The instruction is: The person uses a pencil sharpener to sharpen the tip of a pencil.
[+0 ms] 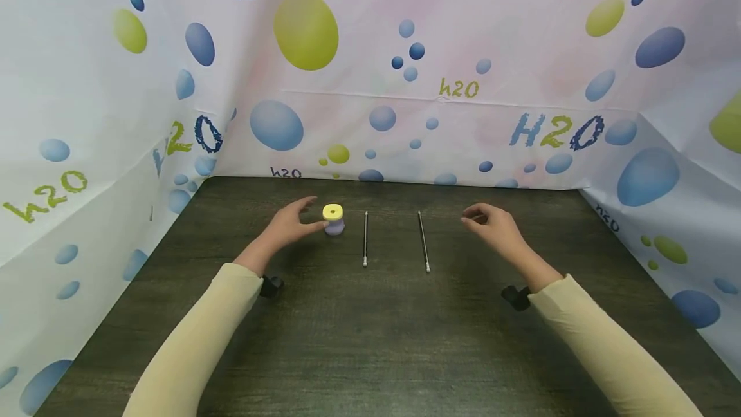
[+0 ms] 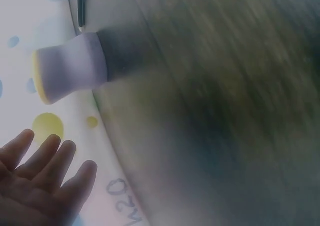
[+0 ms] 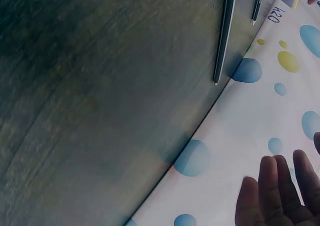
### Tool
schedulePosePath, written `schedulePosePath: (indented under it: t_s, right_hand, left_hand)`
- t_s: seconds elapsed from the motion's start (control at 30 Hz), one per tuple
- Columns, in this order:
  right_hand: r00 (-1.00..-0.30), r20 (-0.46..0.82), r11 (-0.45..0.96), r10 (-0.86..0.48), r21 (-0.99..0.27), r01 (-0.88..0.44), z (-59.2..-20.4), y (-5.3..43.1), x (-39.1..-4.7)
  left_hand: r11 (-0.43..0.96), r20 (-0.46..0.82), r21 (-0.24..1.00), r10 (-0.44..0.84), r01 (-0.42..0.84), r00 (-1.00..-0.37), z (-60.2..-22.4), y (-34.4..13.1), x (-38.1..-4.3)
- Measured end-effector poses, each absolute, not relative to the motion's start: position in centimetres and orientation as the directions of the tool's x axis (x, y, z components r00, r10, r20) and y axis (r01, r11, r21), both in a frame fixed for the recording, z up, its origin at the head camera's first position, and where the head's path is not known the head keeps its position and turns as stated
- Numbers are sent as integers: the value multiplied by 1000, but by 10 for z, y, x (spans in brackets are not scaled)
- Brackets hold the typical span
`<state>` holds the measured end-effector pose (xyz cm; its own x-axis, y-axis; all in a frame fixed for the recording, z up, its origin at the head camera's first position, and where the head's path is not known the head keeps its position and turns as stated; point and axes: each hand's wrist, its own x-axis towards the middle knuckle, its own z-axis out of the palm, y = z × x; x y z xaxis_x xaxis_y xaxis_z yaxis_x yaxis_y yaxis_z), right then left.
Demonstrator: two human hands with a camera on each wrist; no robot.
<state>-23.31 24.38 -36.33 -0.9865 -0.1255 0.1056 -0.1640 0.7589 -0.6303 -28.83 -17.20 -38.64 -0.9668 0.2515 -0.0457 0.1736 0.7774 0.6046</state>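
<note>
the left hand (image 1: 291, 222) held nothing, its fingers spread apart beside a small waisted tub with a pale lavender body and a yellow top holed in the centre (image 1: 332, 213); whether the thumb touched it, i could not tell. the right hand (image 1: 494, 227) was empty too, its fingers loosely bent, well apart from the other.

between the hands, the tub stood upright nearest the left one. to its right lay a slim dark pencil with a pale end (image 1: 365, 240) and, farther right, a matching dark pencil, slightly slanted (image 1: 424, 242), their pale ends facing the person.

the work seemed barely begun: nothing was lifted, the three things were all separate, and any handling appeared left to do.

cream sleeves (image 1: 202, 340) reached over a dark wood-grained tabletop (image 1: 370, 340). behind it and along both sides hung pale sheeting printed with blue and green bubbles and "h2o" lettering (image 1: 359, 31).
</note>
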Motion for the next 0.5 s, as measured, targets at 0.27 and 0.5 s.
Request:
schedulePosePath:
  t_s: [0.27,0.5]
  right_hand:
    - [-988,-3,735,-156,-668,-114,-373,242,-238]
    - [-967,-149,673,-205,-740,-29,-377,238,-244]
  left_hand:
    - [764,-83,629,251,145,-965,-392,-167,-291]
    - [762,-107,632,269,143,-957,-395,-168,-292]
